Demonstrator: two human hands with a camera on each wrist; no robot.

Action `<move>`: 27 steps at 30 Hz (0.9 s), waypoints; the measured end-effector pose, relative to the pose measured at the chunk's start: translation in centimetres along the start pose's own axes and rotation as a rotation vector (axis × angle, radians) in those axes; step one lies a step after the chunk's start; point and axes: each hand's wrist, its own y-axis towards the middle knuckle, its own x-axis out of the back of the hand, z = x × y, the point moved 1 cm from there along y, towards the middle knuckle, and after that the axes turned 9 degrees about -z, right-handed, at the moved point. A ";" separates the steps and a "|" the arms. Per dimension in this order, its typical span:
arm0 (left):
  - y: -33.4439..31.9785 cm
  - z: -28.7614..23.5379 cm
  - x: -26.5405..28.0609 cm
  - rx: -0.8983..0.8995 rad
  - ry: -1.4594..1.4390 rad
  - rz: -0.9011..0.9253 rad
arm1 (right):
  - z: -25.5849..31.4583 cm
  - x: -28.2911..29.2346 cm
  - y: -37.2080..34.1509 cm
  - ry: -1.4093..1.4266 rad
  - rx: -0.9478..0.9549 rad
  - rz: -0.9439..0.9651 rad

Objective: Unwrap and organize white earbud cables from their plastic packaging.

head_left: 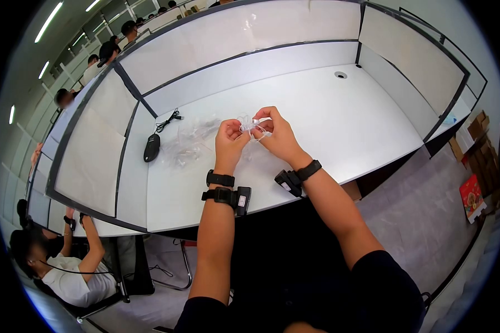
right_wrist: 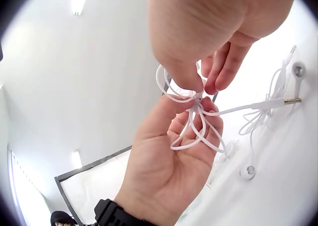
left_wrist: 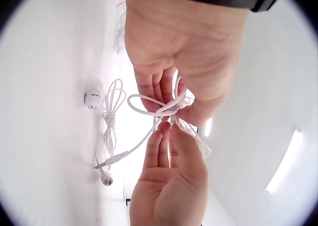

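Observation:
A coiled white earphone cable (right_wrist: pixel 198 131) is held between both hands over the desk, bunched into loops around a tight middle. My left hand (head_left: pixel 229 145) pinches the bunch with thumb and fingers. From the other side, my right hand (head_left: pixel 279 135) pinches the same bunch, its fingertips close to the left ones. A straight audio plug (right_wrist: pixel 271 104) hangs out on a length of this cable. Below, a second bundled white earphone cable (left_wrist: pixel 110 119) lies on the desk, with an earbud (left_wrist: pixel 93 97) near it. Fingers partly hide the middle of the held bunch.
Clear plastic bags (head_left: pixel 186 145) lie spread left of the hands. Beyond them are a black mouse (head_left: pixel 151 148) and its coiled cord (head_left: pixel 169 119). Partition panels (head_left: pixel 250 30) border the white desk (head_left: pixel 316 122). Another person (head_left: pixel 66 266) sits at lower left.

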 end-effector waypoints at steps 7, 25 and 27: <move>-0.1 -0.2 -0.3 0.023 -0.034 0.040 | -0.2 0.0 0.1 -0.067 0.015 -0.014; -0.3 -0.8 0.2 0.169 -0.093 0.153 | -1.3 0.9 0.9 0.355 -0.195 0.163; -0.2 -0.8 0.2 0.143 -0.085 0.132 | -1.1 0.8 0.9 0.403 -0.238 0.167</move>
